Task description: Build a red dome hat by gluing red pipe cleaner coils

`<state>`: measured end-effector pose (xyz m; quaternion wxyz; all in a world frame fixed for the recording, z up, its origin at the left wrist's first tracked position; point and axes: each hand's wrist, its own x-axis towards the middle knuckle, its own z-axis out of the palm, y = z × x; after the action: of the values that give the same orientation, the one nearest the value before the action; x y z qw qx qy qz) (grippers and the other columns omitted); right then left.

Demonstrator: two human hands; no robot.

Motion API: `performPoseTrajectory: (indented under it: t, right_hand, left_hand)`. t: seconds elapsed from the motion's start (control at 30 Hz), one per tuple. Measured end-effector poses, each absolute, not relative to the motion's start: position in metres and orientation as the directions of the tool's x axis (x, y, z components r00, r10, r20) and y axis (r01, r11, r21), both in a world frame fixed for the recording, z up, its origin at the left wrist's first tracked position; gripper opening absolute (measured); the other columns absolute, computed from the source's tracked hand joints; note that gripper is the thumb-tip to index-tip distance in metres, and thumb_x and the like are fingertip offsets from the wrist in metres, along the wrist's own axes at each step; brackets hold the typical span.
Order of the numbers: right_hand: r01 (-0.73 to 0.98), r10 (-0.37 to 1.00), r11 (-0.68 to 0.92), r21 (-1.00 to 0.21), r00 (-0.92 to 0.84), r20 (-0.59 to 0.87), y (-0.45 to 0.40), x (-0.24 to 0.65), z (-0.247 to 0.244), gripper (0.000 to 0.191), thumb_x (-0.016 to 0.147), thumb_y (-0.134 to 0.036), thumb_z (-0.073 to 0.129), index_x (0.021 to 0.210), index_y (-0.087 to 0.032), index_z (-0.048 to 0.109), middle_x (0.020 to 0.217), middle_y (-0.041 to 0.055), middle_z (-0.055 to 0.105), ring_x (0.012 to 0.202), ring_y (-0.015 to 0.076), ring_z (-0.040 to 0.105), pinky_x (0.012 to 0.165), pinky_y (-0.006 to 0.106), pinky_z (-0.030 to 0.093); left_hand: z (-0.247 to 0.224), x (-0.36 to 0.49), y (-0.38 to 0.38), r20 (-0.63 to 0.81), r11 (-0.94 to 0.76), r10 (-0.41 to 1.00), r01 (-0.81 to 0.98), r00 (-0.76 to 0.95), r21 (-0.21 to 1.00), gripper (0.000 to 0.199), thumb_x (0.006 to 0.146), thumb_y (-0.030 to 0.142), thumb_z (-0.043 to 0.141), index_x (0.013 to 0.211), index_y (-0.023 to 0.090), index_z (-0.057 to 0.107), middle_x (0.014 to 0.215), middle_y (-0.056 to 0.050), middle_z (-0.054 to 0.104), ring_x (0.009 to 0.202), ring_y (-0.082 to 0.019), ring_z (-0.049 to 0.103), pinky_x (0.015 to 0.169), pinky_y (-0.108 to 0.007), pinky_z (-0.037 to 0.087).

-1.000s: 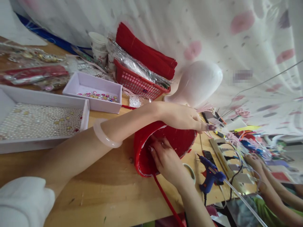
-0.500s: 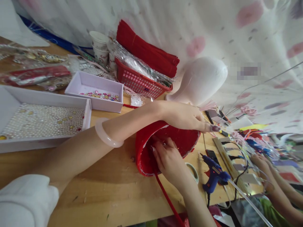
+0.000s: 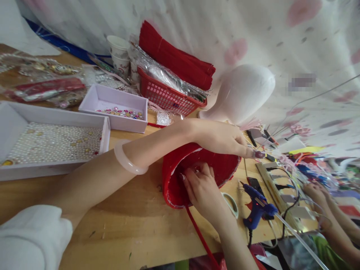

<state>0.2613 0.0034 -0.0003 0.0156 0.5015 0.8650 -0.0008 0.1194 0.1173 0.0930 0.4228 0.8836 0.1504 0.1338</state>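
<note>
A hollow red hat (image 3: 176,180), with a whitish rough edge, lies on its side with its opening facing me. My left hand (image 3: 222,138) reaches across its top, wrist bent. The thumb points right along the rim, and the other fingers curl behind the hat, largely hidden. Inside the opening, my right hand (image 3: 202,187) has its fingers bent and drawn together against the red inner wall; what they pinch is hidden. A narrow red strap (image 3: 199,232) runs from the lower rim towards the table's front edge.
A blue glue gun (image 3: 257,206) and a tape roll (image 3: 231,204) lie right of the hat. Behind stand a white mannequin head (image 3: 244,93) and red basket (image 3: 168,93). Left are boxes of pearls (image 3: 56,144) and gems (image 3: 118,122). Another person's hands (image 3: 317,193) are far right.
The right hand's fingers have shifted slightly and bunched more closely inside the hat. The left hand keeps its place on the hat; the whole view has moved a little.
</note>
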Motion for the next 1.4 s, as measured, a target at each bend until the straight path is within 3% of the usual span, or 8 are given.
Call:
performPoseTrajectory:
  t: [0.27,0.47,0.93,1.4]
  right_hand:
    - [0.855,0.86,0.511,0.086,-0.508,-0.055,0.0018,0.2589,0.0006,0.026,0.101,-0.021,0.038,0.091,-0.017,0.061,0.088,0.0111,0.07,0.092,0.0315,0.048,0.078,0.047,0.036]
    - [0.845,0.855,0.517,0.134,-0.518,-0.034,0.0014,0.2582,0.002,0.027,0.102,-0.022,0.038,0.089,-0.016,0.061,0.082,0.0113,0.069,0.09,0.0322,0.048,0.077,0.048,0.035]
    - [0.873,0.874,0.486,0.036,-0.485,-0.02,0.0012,0.2578,-0.001,0.03,0.102,-0.037,0.043,0.092,-0.017,0.063,0.085,0.0123,0.071,0.097,0.0343,0.049,0.082,0.048,0.036]
    - [0.919,0.919,0.391,-0.041,-0.393,-0.041,0.0031,0.2557,-0.0001,0.035,0.101,-0.043,0.041,0.097,-0.015,0.063,0.104,0.0147,0.069,0.103,0.0356,0.048,0.086,0.051,0.037]
  left_hand:
    - [0.0909,0.1212,0.118,0.127,-0.628,0.36,0.14,0.924,0.766,0.046,0.1,0.05,0.042,0.1,0.019,0.076,0.097,-0.003,0.075,0.082,-0.017,0.063,0.078,-0.027,0.04]
    - [0.0923,0.1199,0.1173,0.138,-0.626,0.332,0.108,0.933,0.772,0.044,0.1,0.046,0.043,0.092,0.018,0.075,0.096,-0.003,0.075,0.084,-0.017,0.063,0.077,-0.025,0.04]
    - [0.092,0.1212,0.1167,0.149,-0.618,0.323,0.09,0.935,0.781,0.034,0.099,0.035,0.048,0.094,0.015,0.075,0.097,-0.004,0.075,0.085,-0.017,0.064,0.077,-0.026,0.039]
    - [0.09,0.1226,0.1185,0.156,-0.633,0.301,0.075,0.941,0.771,0.038,0.099,0.042,0.046,0.088,0.019,0.075,0.096,-0.002,0.075,0.086,-0.017,0.064,0.077,-0.026,0.043]
